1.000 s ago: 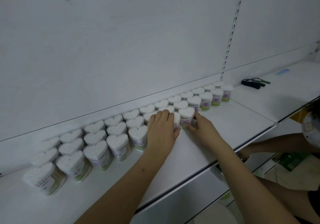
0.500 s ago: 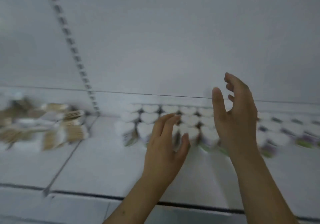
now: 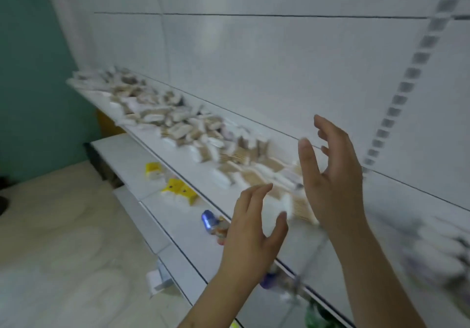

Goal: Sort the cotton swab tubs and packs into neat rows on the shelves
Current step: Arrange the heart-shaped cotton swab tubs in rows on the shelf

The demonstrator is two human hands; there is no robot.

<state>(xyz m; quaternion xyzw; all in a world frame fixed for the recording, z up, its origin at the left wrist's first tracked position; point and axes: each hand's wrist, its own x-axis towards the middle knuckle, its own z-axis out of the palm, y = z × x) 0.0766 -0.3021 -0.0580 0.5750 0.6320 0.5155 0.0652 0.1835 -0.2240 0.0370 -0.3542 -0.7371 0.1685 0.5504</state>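
The view is blurred by motion. A long heap of loose cotton swab packs, white and tan, lies unsorted along the white shelf, running from the far left toward me. My left hand hovers above the shelf's front edge, fingers relaxed and holding nothing. My right hand is raised higher, palm turned left, fingers spread and empty, over the near end of the heap. The heart-shaped swab tubs appear only as a blur at the far right of the shelf.
A lower shelf carries yellow boxes and a blue-topped item. A slotted upright rail runs up the white back panel. A teal wall and pale floor lie to the left.
My head has swung left from the rows of heart tubs to the heap of loose packs. Both hands let go of the tubs and now hang open in the air.
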